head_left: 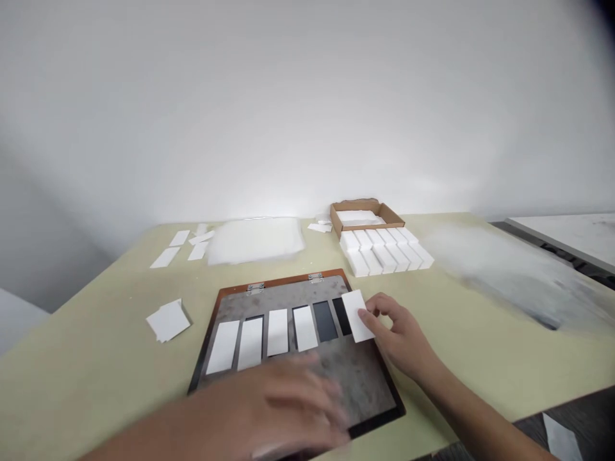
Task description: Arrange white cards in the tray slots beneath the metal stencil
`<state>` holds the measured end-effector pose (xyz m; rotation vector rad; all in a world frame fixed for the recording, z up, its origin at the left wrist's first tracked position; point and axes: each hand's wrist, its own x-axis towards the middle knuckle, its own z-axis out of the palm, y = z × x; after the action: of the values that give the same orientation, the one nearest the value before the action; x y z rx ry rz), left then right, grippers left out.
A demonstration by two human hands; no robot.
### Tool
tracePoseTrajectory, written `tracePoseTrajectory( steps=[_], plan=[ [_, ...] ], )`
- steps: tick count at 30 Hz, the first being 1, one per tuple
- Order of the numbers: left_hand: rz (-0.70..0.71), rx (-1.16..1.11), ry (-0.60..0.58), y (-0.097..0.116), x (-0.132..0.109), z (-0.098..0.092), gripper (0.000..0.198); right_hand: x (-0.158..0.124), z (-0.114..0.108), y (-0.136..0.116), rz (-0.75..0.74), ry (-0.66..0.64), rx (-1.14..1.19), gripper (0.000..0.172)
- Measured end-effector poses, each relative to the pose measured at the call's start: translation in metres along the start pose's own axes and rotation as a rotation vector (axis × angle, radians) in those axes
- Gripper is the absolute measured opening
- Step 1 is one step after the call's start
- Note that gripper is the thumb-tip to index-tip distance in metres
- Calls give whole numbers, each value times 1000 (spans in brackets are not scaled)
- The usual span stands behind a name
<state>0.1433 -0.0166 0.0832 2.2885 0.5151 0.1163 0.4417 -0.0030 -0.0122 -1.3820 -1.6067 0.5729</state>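
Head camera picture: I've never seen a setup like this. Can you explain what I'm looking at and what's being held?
This single picture comes from a camera worn on a person's head, looking forward and down at their two bare hands. The right hand pinches a white rectangular card between thumb and fingers, at the end of a row of white strips on a grey mottled hinged board. Two dark rectangles lie beside that card. The left hand, blurred, is over the board's near part, with nothing visibly held. Beyond, on a pale green table, are a brown cardboard tray, rows of white blocks, and a small pile of white cards.
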Motion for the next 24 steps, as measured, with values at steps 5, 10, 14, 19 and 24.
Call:
tracePoseTrajectory(
  steps=[5, 10, 14, 19, 24],
  plan=[
    [-168, 260, 521, -58, -55, -13, 28, -5, 16, -10, -32, -111, -167, 34],
    [-127, 432, 656, -97, -78, -12, 35, 9, -13, -16, -133, -229, -277, 21],
    [37, 562, 621, -102, -62, -23, 40, 53, -29, -19, -277, -704, -328, 76],
    [199, 631, 697, -107, -48, -16, 43, 74, -25, -2, -225, -988, -345, 102],
    [195, 573, 861, -112, -55, -8, 45, 60, -24, 14, -216, -935, -315, 90]
  ],
)
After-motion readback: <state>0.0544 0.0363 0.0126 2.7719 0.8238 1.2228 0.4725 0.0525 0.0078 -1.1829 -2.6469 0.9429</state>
